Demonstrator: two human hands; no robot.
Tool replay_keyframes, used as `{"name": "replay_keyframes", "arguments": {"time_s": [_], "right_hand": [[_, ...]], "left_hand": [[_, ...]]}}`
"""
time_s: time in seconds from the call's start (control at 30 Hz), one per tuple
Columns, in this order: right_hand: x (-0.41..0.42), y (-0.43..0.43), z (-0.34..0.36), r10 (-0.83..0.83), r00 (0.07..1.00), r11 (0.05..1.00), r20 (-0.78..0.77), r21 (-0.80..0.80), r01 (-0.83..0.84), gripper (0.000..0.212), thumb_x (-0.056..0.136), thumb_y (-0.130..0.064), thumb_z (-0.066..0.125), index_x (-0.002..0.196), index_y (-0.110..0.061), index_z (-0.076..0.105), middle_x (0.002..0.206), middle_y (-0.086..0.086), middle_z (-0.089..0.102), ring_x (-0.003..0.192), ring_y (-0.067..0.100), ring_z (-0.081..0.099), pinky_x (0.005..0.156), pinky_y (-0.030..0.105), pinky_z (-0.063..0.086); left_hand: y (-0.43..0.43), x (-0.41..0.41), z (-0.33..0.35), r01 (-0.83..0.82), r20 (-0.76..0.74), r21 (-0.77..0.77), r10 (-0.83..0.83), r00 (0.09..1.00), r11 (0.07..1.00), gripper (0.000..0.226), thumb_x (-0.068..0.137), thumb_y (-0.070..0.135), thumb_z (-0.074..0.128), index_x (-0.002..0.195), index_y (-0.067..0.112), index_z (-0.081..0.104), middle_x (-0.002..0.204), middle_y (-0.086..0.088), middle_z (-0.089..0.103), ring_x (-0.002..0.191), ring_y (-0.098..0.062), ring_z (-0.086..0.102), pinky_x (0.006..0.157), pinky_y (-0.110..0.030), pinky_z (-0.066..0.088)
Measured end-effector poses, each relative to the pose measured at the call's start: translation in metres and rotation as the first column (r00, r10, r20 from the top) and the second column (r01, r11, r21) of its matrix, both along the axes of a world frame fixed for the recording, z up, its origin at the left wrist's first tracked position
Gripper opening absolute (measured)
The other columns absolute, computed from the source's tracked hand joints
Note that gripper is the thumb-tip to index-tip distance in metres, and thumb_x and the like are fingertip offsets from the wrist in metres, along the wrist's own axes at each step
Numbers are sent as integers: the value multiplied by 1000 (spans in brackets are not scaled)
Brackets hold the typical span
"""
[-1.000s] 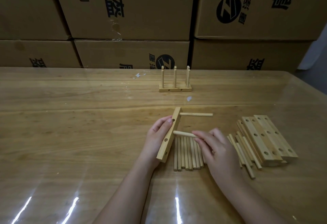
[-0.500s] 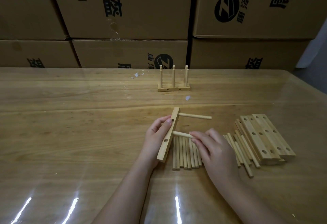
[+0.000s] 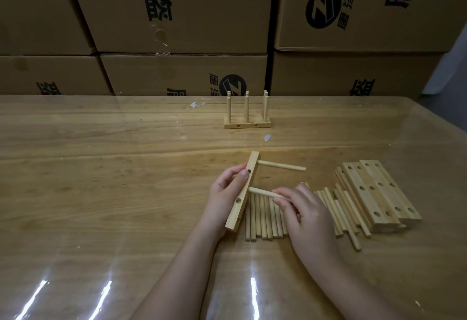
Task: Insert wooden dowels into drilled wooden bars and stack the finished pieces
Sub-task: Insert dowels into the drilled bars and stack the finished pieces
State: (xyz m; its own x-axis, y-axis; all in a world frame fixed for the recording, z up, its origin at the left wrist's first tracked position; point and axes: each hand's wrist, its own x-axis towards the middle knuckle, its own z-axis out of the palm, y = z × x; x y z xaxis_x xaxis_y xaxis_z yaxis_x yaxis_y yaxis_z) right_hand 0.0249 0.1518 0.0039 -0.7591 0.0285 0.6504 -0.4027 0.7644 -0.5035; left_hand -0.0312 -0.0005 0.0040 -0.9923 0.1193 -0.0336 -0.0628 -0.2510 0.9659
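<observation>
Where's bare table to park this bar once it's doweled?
Bare: the left half of the table, beyond the left hand; the strip between the held bar and the finished piece. Crowded: loose dowels and stacked bars around the right hand.

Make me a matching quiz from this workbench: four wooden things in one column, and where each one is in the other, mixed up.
1. one-dowel bar
2. second dowel
3. finished piece
4. spare bars

A. far side, pegs standing upright
B. gripped by the left hand
C. pinched by the right hand
D. piled flat at the right

Pairs: 1-B, 2-C, 3-A, 4-D
</observation>
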Motion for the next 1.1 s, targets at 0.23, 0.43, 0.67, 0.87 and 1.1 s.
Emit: {"name": "replay_keyframes", "arguments": {"time_s": [0.23,0.43,0.67,0.87,1.1], "right_hand": [[-2,-1,0,14,1000,1000,23,-9,-14,21,87,-19,55,101,-11,69,78,-12,52,65,6,50,54,19,41],[0,-3,0,81,990,987,119,-145,-64,37,90,-49,39,117,-27,51,71,-15,51,60,5,51,49,15,39],[-2,7,2,87,993,987,81,-141,-75,19,95,-35,41,93,-22,55,58,-13,45,55,7,49,45,11,33],[-3,8,1,92,992,989,90,-124,-81,24,96,-35,37,92,-20,55,57,-13,43,53,9,47,43,14,32],[-2,8,2,119,985,987,128,-121,-103,26,96,-35,32,82,-21,49,54,-5,43,52,20,46,40,30,34]], "left_hand": [[-1,-1,0,15,15,30,-16,1000,999,31,84,32,64,112,21,69,87,2,72,72,-5,65,59,-17,50],[-7,-4,2,-36,67,133,27,997,991,36,77,34,65,110,19,70,87,2,74,71,-4,68,57,-16,50],[-8,-7,-2,-52,85,203,35,996,978,42,72,39,69,109,19,71,82,4,72,66,-5,66,55,-17,50],[-8,-7,-2,-38,78,199,23,997,979,40,74,36,68,109,17,70,78,4,72,62,-4,65,53,-17,50],[-6,-4,1,-21,59,153,12,998,988,35,79,30,65,112,16,68,78,3,72,61,-4,65,52,-16,50]]}}
